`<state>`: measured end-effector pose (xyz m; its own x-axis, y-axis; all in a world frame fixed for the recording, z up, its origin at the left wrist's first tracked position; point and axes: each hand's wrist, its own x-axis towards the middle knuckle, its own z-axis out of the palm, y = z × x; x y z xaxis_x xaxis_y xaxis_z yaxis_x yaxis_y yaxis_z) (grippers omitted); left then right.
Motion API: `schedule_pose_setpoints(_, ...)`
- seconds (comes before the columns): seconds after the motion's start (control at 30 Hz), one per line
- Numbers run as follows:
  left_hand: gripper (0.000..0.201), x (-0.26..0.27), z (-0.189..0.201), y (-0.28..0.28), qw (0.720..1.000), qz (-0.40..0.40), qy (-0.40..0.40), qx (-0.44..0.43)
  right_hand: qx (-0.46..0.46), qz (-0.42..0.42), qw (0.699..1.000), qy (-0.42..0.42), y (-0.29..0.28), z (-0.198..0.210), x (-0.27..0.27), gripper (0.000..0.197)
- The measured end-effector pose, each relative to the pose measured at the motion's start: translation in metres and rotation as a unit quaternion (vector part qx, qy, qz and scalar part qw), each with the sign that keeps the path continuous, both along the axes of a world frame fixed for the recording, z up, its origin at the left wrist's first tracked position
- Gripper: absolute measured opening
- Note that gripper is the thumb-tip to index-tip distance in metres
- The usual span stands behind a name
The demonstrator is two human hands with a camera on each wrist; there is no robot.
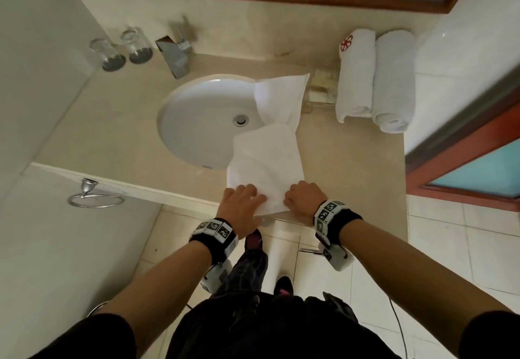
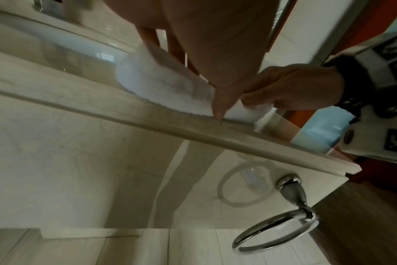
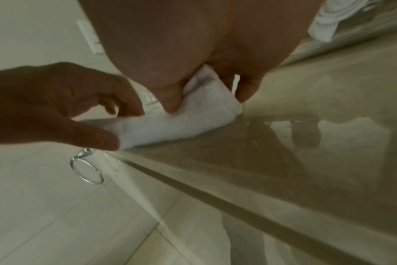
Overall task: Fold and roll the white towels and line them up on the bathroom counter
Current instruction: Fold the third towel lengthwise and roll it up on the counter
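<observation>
A white towel (image 1: 267, 158), folded into a long strip, lies on the beige counter (image 1: 351, 161) from the front edge back over the sink's right rim. Both hands are at its near end, where the cloth is turned up into a small roll (image 3: 181, 123). My left hand (image 1: 243, 201) curls over the roll's left part, thumb (image 2: 219, 107) at the near edge. My right hand (image 1: 304, 198) pinches the right part, thumb (image 3: 172, 100) pressed into the cloth. Two rolled white towels (image 1: 357, 77) (image 1: 394, 82) lie side by side at the back right.
A round white sink (image 1: 197, 116) with a chrome faucet (image 1: 174, 49) sits left of the towel. Two upturned glasses (image 1: 107, 54) stand at the back left. A chrome towel ring (image 1: 95, 198) hangs below the counter edge. A red-framed door (image 1: 478, 161) is at the right.
</observation>
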<state>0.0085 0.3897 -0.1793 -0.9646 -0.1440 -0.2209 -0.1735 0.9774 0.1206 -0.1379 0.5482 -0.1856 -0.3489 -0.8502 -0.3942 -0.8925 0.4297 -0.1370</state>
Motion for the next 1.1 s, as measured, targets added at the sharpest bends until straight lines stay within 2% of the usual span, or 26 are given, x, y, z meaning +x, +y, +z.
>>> schedule_pose_setpoints(0.07, 0.031, -0.008, 0.000, 0.009, 0.999, -0.002, -0.017, 0.030, 0.025, -0.024, 0.999, -0.032, -0.005, 0.001, -0.001, 0.037)
schedule_pose_setpoints(0.13, 0.026, -0.013, 0.001, 0.010, 0.995, 0.031, -0.036, 0.088, 0.051, -0.058, 0.995, -0.067, -0.005, 0.003, -0.002, 0.037)
schedule_pose_setpoints(0.2, 0.026, -0.014, 0.001, 0.005, 0.977, 0.091, -0.067, 0.183, 0.069, -0.090, 0.988, -0.107, -0.002, 0.001, -0.004, 0.037)
schedule_pose_setpoints(0.27, 0.034, -0.014, 0.002, 0.000, 0.955, 0.133, -0.097, 0.248, 0.083, -0.117, 0.980, -0.139, 0.001, 0.000, -0.005, 0.037)
schedule_pose_setpoints(0.4, 0.025, -0.021, 0.000, -0.007, 0.959, 0.110, -0.141, 0.218, 0.087, -0.165, 0.962, -0.199, -0.002, 0.006, -0.010, 0.035)
schedule_pose_setpoints(0.5, 0.022, -0.029, 0.002, -0.015, 0.956, 0.103, -0.152, 0.230, 0.067, -0.198, 0.950, -0.232, -0.005, 0.013, -0.018, 0.023)
schedule_pose_setpoints(0.6, 0.019, -0.034, 0.003, -0.022, 0.957, 0.110, -0.160, 0.217, 0.061, -0.236, 0.942, -0.230, -0.007, 0.011, -0.021, 0.029)
schedule_pose_setpoints(0.67, 0.030, -0.037, 0.001, -0.024, 0.955, 0.136, -0.143, 0.219, 0.062, -0.253, 0.943, -0.206, -0.008, 0.012, -0.022, 0.027)
schedule_pose_setpoints(0.7, 0.034, -0.038, 0.000, -0.025, 0.954, 0.152, -0.134, 0.222, 0.064, -0.254, 0.948, -0.182, -0.007, 0.015, -0.020, 0.032)
schedule_pose_setpoints(0.8, 0.040, -0.039, -0.005, -0.028, 0.949, 0.179, -0.109, 0.236, 0.021, -0.171, 0.985, -0.035, -0.006, 0.026, -0.015, 0.047)
schedule_pose_setpoints(0.87, 0.040, -0.037, -0.008, -0.029, 0.947, 0.191, -0.087, 0.244, -0.084, -0.058, 0.994, 0.027, -0.008, 0.023, 0.000, 0.039)
schedule_pose_setpoints(0.97, 0.042, -0.031, -0.012, -0.029, 0.942, 0.215, -0.049, 0.253, -0.173, 0.058, 0.983, 0.004, 0.001, -0.010, 0.024, 0.033)
schedule_pose_setpoints(1.1, 0.048, -0.015, -0.017, -0.027, 0.932, 0.254, 0.024, 0.257, -0.175, 0.052, 0.981, -0.063, 0.013, -0.018, 0.028, 0.028)
